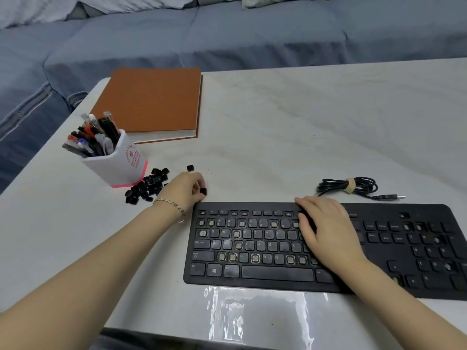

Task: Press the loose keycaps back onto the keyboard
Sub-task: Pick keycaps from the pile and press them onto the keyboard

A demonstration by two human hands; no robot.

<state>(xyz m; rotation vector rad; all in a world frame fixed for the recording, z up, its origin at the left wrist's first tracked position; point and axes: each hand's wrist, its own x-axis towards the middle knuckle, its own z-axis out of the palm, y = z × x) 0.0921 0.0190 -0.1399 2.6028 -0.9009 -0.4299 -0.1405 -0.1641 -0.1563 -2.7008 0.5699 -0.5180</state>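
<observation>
L hand: left hand (pixel 186 188) w/ fingers curled in, tips pinching 1 black keycap (pixel 203 191) just beyond the keyboard's far-L corner; can't tell if the cap is off the worktop (pixel 278 137). Bracelet (pixel 174 206) on wrist.
R hand: right hand (pixel 326 231) released, palm down, fingers nearly straight, lying on the keys at the R end of the letter block; holds nothing.
Keyboard: 1 black keyboard (pixel 252 274), flat near the front edge; approx 13 bare sockets seen in the letter block, some more hidden under R hand.
Keycap pile: 1 heap (pixel 147 187), too jumbled to count, btwn L hand and pen cup.
Lone keycap: 1 (pixel 190 168), apart from the heap, just beyond L hand.
Pen cup: 1 (pixel 121 165), white w/ pink base, full of pens.
Notebook: 1 (pixel 151 102), orange, closed, behind the cup.
Cable: 1 (pixel 353 188), black, coiled, tied, USB plug at its end, beyond the keyboard.
</observation>
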